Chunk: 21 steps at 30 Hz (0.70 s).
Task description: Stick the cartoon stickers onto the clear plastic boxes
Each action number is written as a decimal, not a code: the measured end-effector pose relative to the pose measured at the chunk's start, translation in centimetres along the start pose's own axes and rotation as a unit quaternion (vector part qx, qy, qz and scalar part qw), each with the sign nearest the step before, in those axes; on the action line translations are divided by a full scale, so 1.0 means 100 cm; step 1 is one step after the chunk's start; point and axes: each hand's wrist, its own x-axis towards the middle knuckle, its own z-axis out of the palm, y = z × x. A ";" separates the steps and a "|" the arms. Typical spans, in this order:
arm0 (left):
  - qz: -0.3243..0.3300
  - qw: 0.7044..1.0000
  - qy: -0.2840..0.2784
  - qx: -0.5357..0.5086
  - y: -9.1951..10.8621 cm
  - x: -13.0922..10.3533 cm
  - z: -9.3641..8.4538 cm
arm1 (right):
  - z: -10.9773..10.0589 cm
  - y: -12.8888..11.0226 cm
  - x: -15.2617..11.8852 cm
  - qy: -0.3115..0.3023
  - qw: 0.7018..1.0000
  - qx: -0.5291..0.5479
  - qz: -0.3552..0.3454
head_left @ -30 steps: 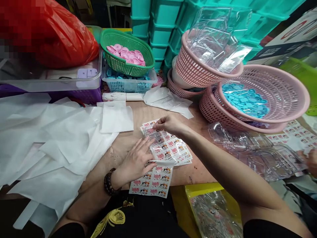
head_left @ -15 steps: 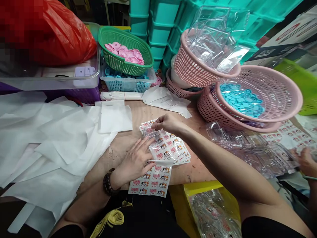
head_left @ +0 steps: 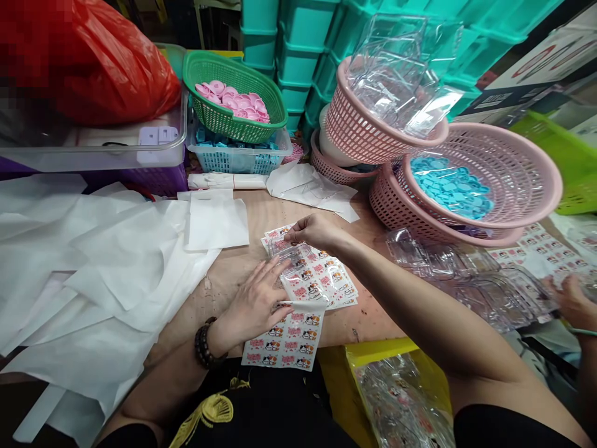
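Sheets of cartoon cat stickers [head_left: 286,341] lie on the table, the front one curled over near its middle. On top of them rests a clear plastic case piece [head_left: 295,260]. My left hand [head_left: 254,298] lies with its fingers stretched over the case's left side, its thumb by the curled sheet edge. Above it, my right hand [head_left: 314,231] has thumb and forefinger pinched at the case's upper edge. Whatever is between those fingertips is too small to make out.
White backing paper [head_left: 93,261] is heaped at left. Pink baskets [head_left: 485,230], a green basket [head_left: 233,127] of pink pieces and a red bag [head_left: 125,68] line the back. Clear cases [head_left: 494,292] and another person's hand [head_left: 573,302] are at right. Below hangs a yellow-edged bag [head_left: 396,398].
My hands and the clear case piece hold almost the same place. The view has shifted very slightly, and the other person's hand at right has moved a little.
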 end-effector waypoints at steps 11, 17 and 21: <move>0.005 1.000 0.003 0.000 -0.002 -0.001 0.001 | 0.002 -0.014 -0.011 0.015 0.996 -0.082 -0.005; 0.005 1.000 0.003 0.020 0.000 -0.001 0.001 | 0.011 -0.012 -0.019 0.047 0.964 -0.254 -0.067; 0.005 1.000 0.003 0.024 0.000 -0.001 0.002 | 0.007 -0.006 -0.027 0.116 0.932 -0.328 -0.096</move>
